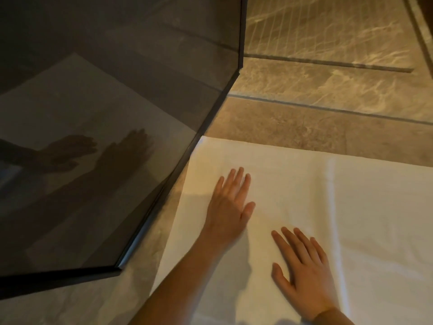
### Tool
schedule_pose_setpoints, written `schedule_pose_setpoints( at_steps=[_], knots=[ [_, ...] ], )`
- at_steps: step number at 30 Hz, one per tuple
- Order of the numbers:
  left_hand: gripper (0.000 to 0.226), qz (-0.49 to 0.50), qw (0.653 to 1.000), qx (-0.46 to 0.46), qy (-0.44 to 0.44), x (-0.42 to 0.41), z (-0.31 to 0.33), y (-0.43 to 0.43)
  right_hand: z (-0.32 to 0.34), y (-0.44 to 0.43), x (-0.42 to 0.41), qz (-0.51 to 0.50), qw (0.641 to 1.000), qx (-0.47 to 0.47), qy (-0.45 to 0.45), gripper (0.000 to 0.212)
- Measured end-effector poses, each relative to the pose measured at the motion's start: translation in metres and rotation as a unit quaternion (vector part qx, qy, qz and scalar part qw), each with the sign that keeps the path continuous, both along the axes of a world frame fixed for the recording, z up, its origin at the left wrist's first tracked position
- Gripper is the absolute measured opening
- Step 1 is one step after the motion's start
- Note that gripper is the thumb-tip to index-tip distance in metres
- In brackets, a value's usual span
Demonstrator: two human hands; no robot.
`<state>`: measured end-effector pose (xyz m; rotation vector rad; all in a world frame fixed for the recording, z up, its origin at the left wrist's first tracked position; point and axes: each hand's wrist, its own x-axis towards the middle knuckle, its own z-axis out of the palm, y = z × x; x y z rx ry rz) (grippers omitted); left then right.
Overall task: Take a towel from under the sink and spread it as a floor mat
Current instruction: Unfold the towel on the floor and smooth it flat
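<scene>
**White towel laid flat on the marble floor, both hands pressed on it**

At the far left stands a dark tinted glass panel (98,113) in a black frame, angled so its lower edge runs down to the floor. Its surface mirrors the pale towel and two dim hand shapes. No container of any kind shows in the view.

Just right of the panel's bottom rail begins the white towel (351,219), spread open on the floor (293,123) of brown veined marble tiles. The towel's left edge lies close beside the glass frame, with a narrow strip of tile between them lower down; its far edge runs straight across the tiles, and the cloth runs out of view at the right and bottom. A faint lengthwise crease crosses it right of centre.

The left hand (230,205) lies palm down on the towel's left part, fingers straight and slightly spread, gripping nothing; its bare forearm reaches in from the bottom edge. To its right and nearer the camera, the right hand (302,270) also rests flat on the cloth, fingers extended and fanned, thumb out to the left, holding nothing. The two hands are apart, not touching each other.

Beyond the towel, grout lines and a raised stone sill cross the floor at upper right.
</scene>
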<state>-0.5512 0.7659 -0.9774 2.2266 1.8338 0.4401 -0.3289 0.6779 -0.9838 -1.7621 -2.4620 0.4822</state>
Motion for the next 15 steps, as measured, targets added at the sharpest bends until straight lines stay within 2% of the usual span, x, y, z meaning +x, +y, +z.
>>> schedule_pose_setpoints(
  at_steps=[6,15],
  knots=[
    [0.064,0.013,0.993,-0.097,0.062,-0.002,-0.022,-0.089,-0.002,-0.001,0.001,-0.004,1.0,0.011,0.003,0.063],
    [0.064,0.012,0.993,-0.086,0.075,-0.015,-0.018,-0.102,-0.003,-0.013,-0.006,-0.002,0.999,0.004,-0.034,0.061]
  ],
)
